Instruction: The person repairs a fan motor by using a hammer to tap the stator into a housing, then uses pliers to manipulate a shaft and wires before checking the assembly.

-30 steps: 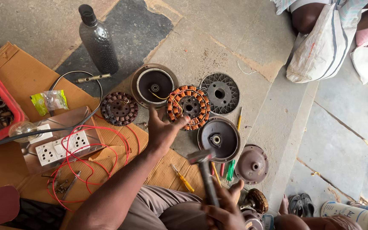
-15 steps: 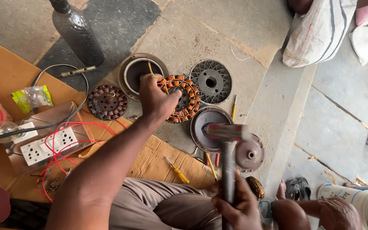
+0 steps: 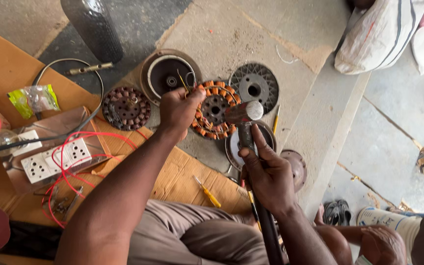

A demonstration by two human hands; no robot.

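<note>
My left hand (image 3: 178, 109) grips the left edge of an orange copper-wound stator (image 3: 215, 110) lying on the concrete floor. My right hand (image 3: 267, 172) holds the dark handle of a hammer (image 3: 244, 114), whose steel head hovers just over the stator's right side. Under the hammer sits a dark round motor cover (image 3: 267, 138), partly hidden by my hand.
Around lie a second wound stator (image 3: 126, 108), a round housing with a shaft (image 3: 169, 73), a slotted grey disc (image 3: 254, 86), another cover (image 3: 296, 168), a dark bottle (image 3: 93, 27), a white socket board with red wires (image 3: 50, 162), a yellow screwdriver (image 3: 208, 192), cardboard (image 3: 6, 78) and a white sack (image 3: 379, 32).
My left hand has closed on the stator's edge. The right hand has brought the hammer up and forward, so its head now sits over the stator. The camera has moved closer.
</note>
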